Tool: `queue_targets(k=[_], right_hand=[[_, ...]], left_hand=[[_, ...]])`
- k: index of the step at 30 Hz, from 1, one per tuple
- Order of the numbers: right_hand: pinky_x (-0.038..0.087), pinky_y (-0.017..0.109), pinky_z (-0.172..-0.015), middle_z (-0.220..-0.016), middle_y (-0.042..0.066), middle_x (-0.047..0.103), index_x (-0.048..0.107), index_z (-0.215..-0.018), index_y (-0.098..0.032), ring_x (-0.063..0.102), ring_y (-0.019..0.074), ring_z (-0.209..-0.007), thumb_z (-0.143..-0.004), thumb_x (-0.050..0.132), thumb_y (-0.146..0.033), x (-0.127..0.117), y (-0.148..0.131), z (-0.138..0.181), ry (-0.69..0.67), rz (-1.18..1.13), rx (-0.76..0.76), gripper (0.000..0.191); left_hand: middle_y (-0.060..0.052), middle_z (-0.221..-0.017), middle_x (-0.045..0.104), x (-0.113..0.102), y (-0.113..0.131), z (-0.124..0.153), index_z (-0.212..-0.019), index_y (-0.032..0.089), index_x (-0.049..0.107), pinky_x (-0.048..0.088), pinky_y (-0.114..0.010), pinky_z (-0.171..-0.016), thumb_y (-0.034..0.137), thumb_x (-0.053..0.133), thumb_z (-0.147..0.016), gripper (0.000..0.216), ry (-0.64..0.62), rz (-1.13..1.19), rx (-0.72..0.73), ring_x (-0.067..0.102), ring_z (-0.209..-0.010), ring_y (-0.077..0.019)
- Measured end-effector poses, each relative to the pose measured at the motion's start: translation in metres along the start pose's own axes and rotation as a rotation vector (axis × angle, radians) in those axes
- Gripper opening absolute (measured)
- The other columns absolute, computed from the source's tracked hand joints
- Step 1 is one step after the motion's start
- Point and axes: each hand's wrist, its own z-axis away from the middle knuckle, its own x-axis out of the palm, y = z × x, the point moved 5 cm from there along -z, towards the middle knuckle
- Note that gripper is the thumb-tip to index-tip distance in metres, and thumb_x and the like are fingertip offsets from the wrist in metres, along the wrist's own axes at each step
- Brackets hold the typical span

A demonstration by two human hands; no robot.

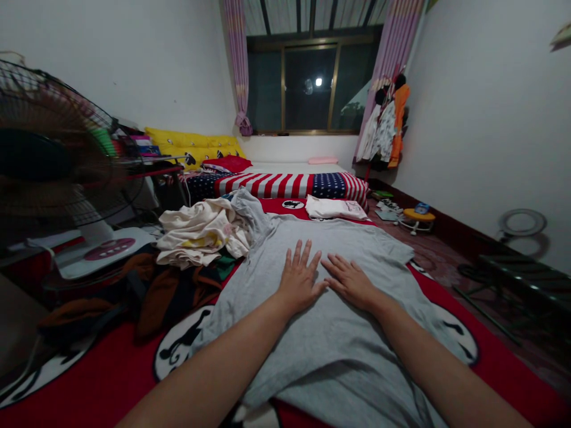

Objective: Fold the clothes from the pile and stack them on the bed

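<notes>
A grey T-shirt (339, 351) lies spread over a red bed cover (111, 368) with black-and-white round prints. My left hand (300, 278) rests flat on the shirt with its fingers stretched out and spread. Close beside it, my right hand (350, 279) also lies palm down on the cloth, fingers extended towards the left. Neither hand grips anything. Some wrinkles run through the near part of the shirt. To the left, a crumpled heap of cream-coloured clothes (200, 232) touches the shirt's edge. A white folded garment (334, 208) sits just beyond the shirt's far end.
A fan (57, 160) stands at the left, near a brown and dark blue garment (173, 297). Behind are a striped, starred blanket (276, 185) and a yellow cushion (196, 145). On the right floor stand a small yellow-topped stool (419, 215) and a dark rack (526, 279).
</notes>
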Motion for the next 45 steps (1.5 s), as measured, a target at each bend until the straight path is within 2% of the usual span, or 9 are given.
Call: queue_targets(k=[6,9,13,18,22,26,32,37,45], right_hand=[[0.016,0.053,-0.113,-0.158,0.008,0.011,0.024,-0.149,-0.021,0.009,0.0222,-0.145,-0.096,0.033,-0.044,-0.017,-0.008,0.003,0.177,0.072,-0.026,0.059],[0.016,0.053,-0.114,-0.158,0.008,0.01,0.022,-0.15,-0.02,0.009,0.0221,-0.145,-0.096,0.031,-0.044,-0.017,-0.009,0.002,0.158,0.085,-0.001,0.059],[0.021,0.057,-0.111,-0.155,0.01,0.021,0.03,-0.148,-0.021,0.018,0.0264,-0.143,-0.096,0.029,-0.05,-0.006,-0.007,0.002,-0.05,0.113,0.061,0.06],[0.021,0.056,-0.111,-0.155,0.009,0.023,0.031,-0.147,-0.021,0.018,0.0262,-0.143,-0.095,0.028,-0.052,-0.005,-0.009,0.002,-0.063,0.119,0.057,0.06],[0.021,0.056,-0.111,-0.157,0.01,0.012,0.024,-0.149,-0.019,0.011,0.0256,-0.145,-0.095,0.033,-0.049,-0.011,-0.007,0.002,0.071,0.136,0.091,0.063],[0.014,0.055,-0.113,-0.158,0.009,0.005,0.018,-0.151,-0.017,0.003,0.0226,-0.146,-0.096,0.032,-0.045,-0.02,-0.008,0.003,0.253,0.192,0.096,0.064],[0.021,0.053,-0.112,-0.155,0.01,0.023,0.03,-0.147,-0.017,0.019,0.0248,-0.143,-0.095,0.024,-0.055,-0.001,-0.008,0.0,-0.048,0.147,0.058,0.065],[0.02,0.054,-0.113,-0.155,0.009,0.022,0.029,-0.148,-0.017,0.018,0.0253,-0.143,-0.095,0.021,-0.058,-0.003,-0.009,0.001,-0.047,0.147,0.058,0.068],[0.021,0.054,-0.112,-0.155,0.011,0.02,0.028,-0.148,-0.017,0.017,0.0258,-0.144,-0.095,0.027,-0.054,-0.001,-0.006,0.0,-0.024,0.119,0.074,0.065]], left_hand=[[-0.02,-0.154,0.019,0.021,-0.01,0.0,-0.146,0.002,0.026,0.014,-0.045,-0.117,0.066,0.025,-0.089,0.086,-0.226,0.044,-0.105,0.014,-0.144,-0.0296],[-0.02,-0.155,0.018,0.02,-0.01,0.0,-0.147,0.003,0.026,0.013,-0.046,-0.116,0.066,0.027,-0.089,0.085,-0.208,0.042,-0.107,0.012,-0.144,-0.0306],[-0.017,-0.157,0.008,0.012,-0.008,0.0,-0.149,0.013,0.023,0.014,-0.05,-0.115,0.067,0.03,-0.088,0.082,-0.09,0.044,-0.108,0.003,-0.145,-0.0315],[-0.016,-0.158,0.005,0.01,-0.008,0.001,-0.15,0.018,0.022,0.012,-0.054,-0.114,0.067,0.033,-0.088,0.079,-0.051,0.016,-0.105,0.001,-0.144,-0.0327],[-0.015,-0.155,0.022,0.02,-0.009,0.001,-0.146,0.019,0.034,0.013,-0.055,-0.114,0.068,0.025,-0.089,0.076,-0.175,0.022,-0.099,0.014,-0.143,-0.0328],[-0.017,-0.155,0.019,0.02,-0.009,0.001,-0.147,0.017,0.032,0.015,-0.053,-0.114,0.066,0.032,-0.088,0.076,-0.141,0.007,-0.106,0.012,-0.144,-0.0333],[-0.018,-0.157,0.004,0.0,-0.002,0.001,-0.15,0.013,0.019,0.01,-0.053,-0.115,0.057,0.051,-0.085,0.084,0.106,-0.069,-0.074,-0.005,-0.144,-0.0323],[-0.016,-0.158,0.004,-0.004,0.001,0.001,-0.15,0.015,0.019,0.007,-0.054,-0.115,0.056,0.053,-0.084,0.085,0.166,-0.089,-0.064,-0.007,-0.144,-0.0317],[-0.015,-0.158,0.002,-0.004,0.0,0.001,-0.15,0.016,0.018,0.006,-0.055,-0.115,0.059,0.049,-0.085,0.084,0.117,-0.088,-0.084,-0.007,-0.144,-0.0315]])
